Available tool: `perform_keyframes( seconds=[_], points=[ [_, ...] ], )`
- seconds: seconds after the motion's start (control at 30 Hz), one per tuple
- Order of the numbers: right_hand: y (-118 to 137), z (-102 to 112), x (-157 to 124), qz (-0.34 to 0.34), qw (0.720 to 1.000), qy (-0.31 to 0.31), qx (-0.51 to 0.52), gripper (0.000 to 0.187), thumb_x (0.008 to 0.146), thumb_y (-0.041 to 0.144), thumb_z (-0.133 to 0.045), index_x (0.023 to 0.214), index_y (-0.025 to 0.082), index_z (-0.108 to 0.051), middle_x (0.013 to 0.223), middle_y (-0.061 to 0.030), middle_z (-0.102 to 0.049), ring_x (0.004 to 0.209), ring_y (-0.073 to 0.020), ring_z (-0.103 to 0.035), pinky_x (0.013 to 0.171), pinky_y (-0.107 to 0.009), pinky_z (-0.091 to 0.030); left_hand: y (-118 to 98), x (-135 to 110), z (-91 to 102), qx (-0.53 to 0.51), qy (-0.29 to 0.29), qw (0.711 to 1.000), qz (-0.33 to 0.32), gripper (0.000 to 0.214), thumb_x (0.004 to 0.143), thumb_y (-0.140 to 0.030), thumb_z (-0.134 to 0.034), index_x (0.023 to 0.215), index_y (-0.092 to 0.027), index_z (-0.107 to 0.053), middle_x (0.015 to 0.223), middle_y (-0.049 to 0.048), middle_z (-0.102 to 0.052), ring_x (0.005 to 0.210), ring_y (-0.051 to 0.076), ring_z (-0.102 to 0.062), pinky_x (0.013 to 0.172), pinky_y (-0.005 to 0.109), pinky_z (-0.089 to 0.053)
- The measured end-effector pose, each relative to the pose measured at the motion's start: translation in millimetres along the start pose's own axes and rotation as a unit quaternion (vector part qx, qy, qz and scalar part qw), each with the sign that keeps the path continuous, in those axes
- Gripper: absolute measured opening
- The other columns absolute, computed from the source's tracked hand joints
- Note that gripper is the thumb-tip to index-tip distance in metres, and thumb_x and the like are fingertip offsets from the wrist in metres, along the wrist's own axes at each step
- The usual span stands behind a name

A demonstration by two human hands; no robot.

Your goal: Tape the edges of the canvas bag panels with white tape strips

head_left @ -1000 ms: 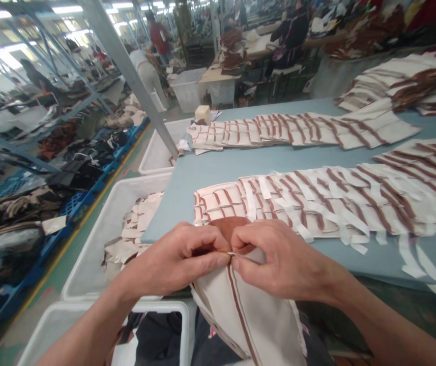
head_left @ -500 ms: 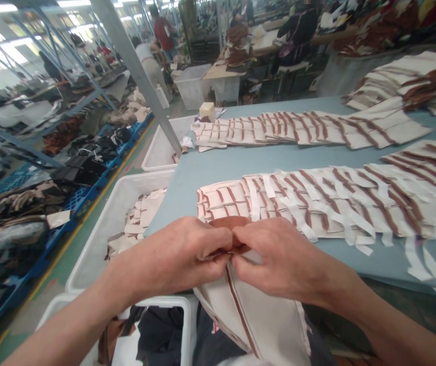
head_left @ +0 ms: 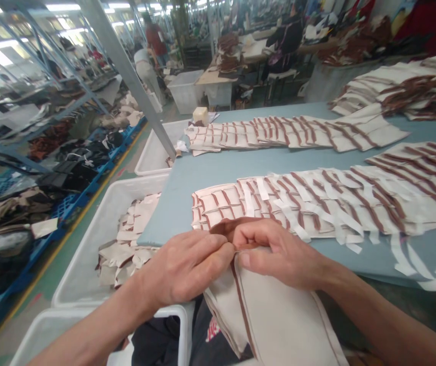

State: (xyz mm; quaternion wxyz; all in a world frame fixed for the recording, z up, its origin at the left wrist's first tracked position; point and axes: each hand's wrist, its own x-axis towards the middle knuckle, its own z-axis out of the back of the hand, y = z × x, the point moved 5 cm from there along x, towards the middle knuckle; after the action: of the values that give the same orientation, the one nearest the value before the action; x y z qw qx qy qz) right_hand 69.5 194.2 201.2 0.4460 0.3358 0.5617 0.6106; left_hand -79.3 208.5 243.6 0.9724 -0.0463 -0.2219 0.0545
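Between my hands hangs a cream fabric piece with a thin brown strip running down it and brown material along its upper edge. My left hand is closed on that edge, fingers pressed together. Right beside it, my right hand pinches the same edge, thumb on the cream side in front. The fingertips nearly meet, and what lies between them is partly hidden. Just beyond my hands, a row of overlapping cream pieces with brown strips lies on the blue-grey table, with white tapes strewn over it.
Farther back on the table are a second row of cream pieces and a pile with brown parts. White bins stand at the left table edge, near a slanted metal post. Co-workers are in the background.
My left hand's fingers have flattened over the edge, and my right hand has changed its pinch. The cream piece hangs broader and farther right. The view has shifted slightly.
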Motion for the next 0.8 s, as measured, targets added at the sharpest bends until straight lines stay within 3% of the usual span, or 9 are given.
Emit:
perform_keyframes(
  seconds=[0.13, 0.23, 0.3, 0.4, 0.53, 0.57, 0.67, 0.73, 0.8],
  points=[
    [-16, -5, 1, -0.044, 0.988, 0.041, 0.144, 0.024, 0.077, 0.038, -0.058, 0.069, 0.021, -0.046, 0.060, 0.0067, -0.038, 0.054, -0.0098, -0.032, 0.048, -0.024, -0.023, 3, -1, -5.0, 0.013, -0.003, 0.999, -0.031, 0.021, 0.100, -0.008, -0.042, 0.118, -0.015, -0.051, 0.084, 0.0080, -0.072, 0.069, 0.018, -0.065, 0.064, 0.029, -0.051],
    [-19, -6, 1, -0.046, 0.987, 0.035, 0.151, 0.024, 0.078, 0.038, -0.058, 0.067, 0.021, -0.045, 0.059, 0.0067, -0.037, 0.054, -0.0093, -0.031, 0.048, -0.023, -0.022, 3, -2, -11.4, 0.015, -0.002, 0.999, -0.030, 0.022, 0.098, -0.008, -0.046, 0.116, -0.017, -0.052, 0.085, 0.0073, -0.072, 0.069, 0.018, -0.065, 0.065, 0.028, -0.050],
    [-16, -6, -1, -0.044, 0.992, 0.020, 0.113, 0.020, 0.075, 0.034, -0.057, 0.066, 0.021, -0.045, 0.059, 0.0065, -0.038, 0.053, -0.0091, -0.032, 0.047, -0.023, -0.022, 2, -2, -13.5, -0.048, -0.024, 0.999, -0.005, 0.023, 0.095, -0.007, -0.048, 0.115, -0.018, -0.053, 0.088, 0.0068, -0.072, 0.072, 0.016, -0.065, 0.066, 0.026, -0.050],
    [-5, -2, -6, -0.001, 1.000, -0.022, 0.005, 0.014, 0.075, 0.025, -0.054, 0.064, 0.021, -0.046, 0.060, 0.0050, -0.045, 0.055, -0.0098, -0.039, 0.050, -0.023, -0.027, 3, 0, -13.7, -0.168, -0.046, 0.980, 0.098, 0.027, 0.086, -0.004, -0.050, 0.108, -0.019, -0.053, 0.084, 0.0012, -0.067, 0.070, 0.012, -0.061, 0.066, 0.021, -0.047],
    [12, 3, -16, 0.121, 0.976, -0.097, -0.152, 0.014, 0.077, 0.014, -0.052, 0.065, 0.020, -0.050, 0.063, 0.0033, -0.056, 0.060, -0.0110, -0.050, 0.058, -0.025, -0.036, 8, 4, -9.5, -0.219, 0.014, 0.956, 0.196, 0.011, 0.086, -0.014, -0.053, 0.096, -0.019, -0.055, 0.080, -0.0018, -0.062, 0.069, 0.012, -0.057, 0.067, 0.022, -0.045],
    [16, 3, -18, 0.152, 0.965, -0.113, -0.182, 0.014, 0.077, 0.012, -0.052, 0.066, 0.020, -0.052, 0.063, 0.0033, -0.057, 0.059, -0.0109, -0.051, 0.059, -0.025, -0.037, 9, 5, -8.8, -0.234, 0.041, 0.951, 0.199, 0.006, 0.091, -0.017, -0.051, 0.094, -0.019, -0.056, 0.081, -0.0014, -0.063, 0.071, 0.012, -0.057, 0.069, 0.023, -0.045],
    [21, 2, -23, 0.213, 0.936, -0.139, -0.243, 0.014, 0.077, 0.009, -0.052, 0.068, 0.020, -0.054, 0.063, 0.0033, -0.060, 0.057, -0.0106, -0.052, 0.059, -0.025, -0.038, 14, 5, -11.7, -0.246, 0.117, 0.947, 0.173, 0.025, 0.105, -0.026, -0.041, 0.087, -0.018, -0.057, 0.078, -0.0009, -0.063, 0.073, 0.013, -0.059, 0.070, 0.023, -0.044],
    [17, 1, -23, 0.212, 0.934, -0.139, -0.251, 0.015, 0.077, 0.009, -0.051, 0.067, 0.020, -0.054, 0.061, 0.0032, -0.060, 0.056, -0.0102, -0.052, 0.057, -0.024, -0.037, 15, 3, -15.4, -0.197, 0.121, 0.965, 0.127, 0.033, 0.108, -0.027, -0.038, 0.082, -0.018, -0.057, 0.073, -0.0001, -0.061, 0.067, 0.014, -0.057, 0.066, 0.025, -0.041],
    [10, 1, -21, 0.191, 0.946, -0.129, -0.228, 0.015, 0.077, 0.009, -0.052, 0.067, 0.020, -0.054, 0.061, 0.0034, -0.060, 0.055, -0.0097, -0.052, 0.055, -0.023, -0.037, 15, 0, -18.6, -0.130, 0.087, 0.985, 0.078, 0.036, 0.108, -0.027, -0.039, 0.078, -0.018, -0.056, 0.068, 0.0008, -0.060, 0.061, 0.015, -0.053, 0.059, 0.028, -0.038]
  ],
)
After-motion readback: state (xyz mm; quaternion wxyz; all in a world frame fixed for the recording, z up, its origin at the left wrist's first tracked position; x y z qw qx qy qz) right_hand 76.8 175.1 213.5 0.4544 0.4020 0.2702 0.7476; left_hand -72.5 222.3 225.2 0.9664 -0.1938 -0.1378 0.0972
